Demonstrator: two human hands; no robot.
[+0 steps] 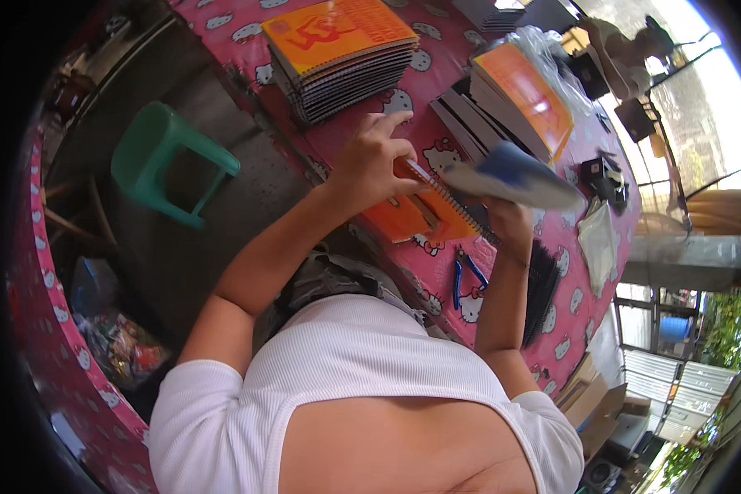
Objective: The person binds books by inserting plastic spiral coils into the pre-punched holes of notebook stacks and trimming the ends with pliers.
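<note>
An orange spiral-bound notebook (449, 216) is tilted up over the table's near edge, its coil running from my left hand down to my right. My left hand (375, 160) grips the upper end of the coil, with the index finger raised. At the lower end, my right hand (510, 224) is closed on the notebook beside its pages. Those white and blue pages (514, 177) are fanned out and smeared by motion. Below the notebook lie blue-handled pliers (459, 280), their handles spread. A bundle of black coils (542, 288) is partly hidden behind my right forearm.
A tall stack of orange spiral notebooks (342, 62) stands on the pink patterned tablecloth (424, 280). Further right are more orange books (527, 99), a clear plastic bag (543, 53) and a pale sheet (597, 247). A green stool (160, 156) stands on the floor at left.
</note>
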